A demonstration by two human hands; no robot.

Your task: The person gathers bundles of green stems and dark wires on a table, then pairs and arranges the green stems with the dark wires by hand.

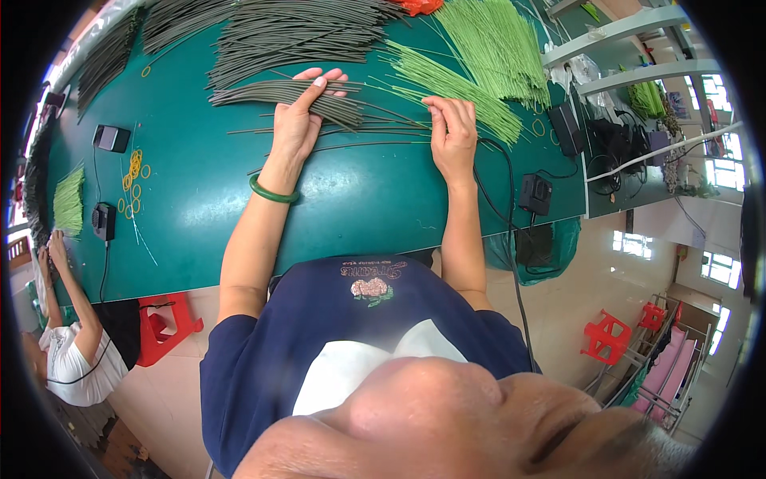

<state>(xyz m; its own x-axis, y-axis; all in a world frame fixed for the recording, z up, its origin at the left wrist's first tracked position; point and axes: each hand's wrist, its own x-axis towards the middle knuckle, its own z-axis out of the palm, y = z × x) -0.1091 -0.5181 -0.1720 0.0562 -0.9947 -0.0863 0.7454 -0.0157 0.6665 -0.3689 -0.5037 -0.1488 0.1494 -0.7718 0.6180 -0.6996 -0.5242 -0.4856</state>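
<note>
My left hand (297, 128), with a green bangle (274, 190) at its wrist, is closed around a bundle of dark grey-green stems (247, 93). The thumb lies over the bundle and the fingertips show beyond it. To its right, my right hand (453, 137) has thumb and fingers pinched together at the ends of a few loose thin stems (391, 128). These stems run leftward over the table, passing by the left hand. Just beyond the right hand lies a bunch of light green stems (455, 84). What exactly sits between the right fingertips is partly hidden.
A large pile of dark stems (299, 32) and a light green pile (499, 48) lie at the far side of the green table (359, 211). Yellow rubber bands (136, 172), small black devices (112, 138) and cables are around. Another person (80, 351) works at the left.
</note>
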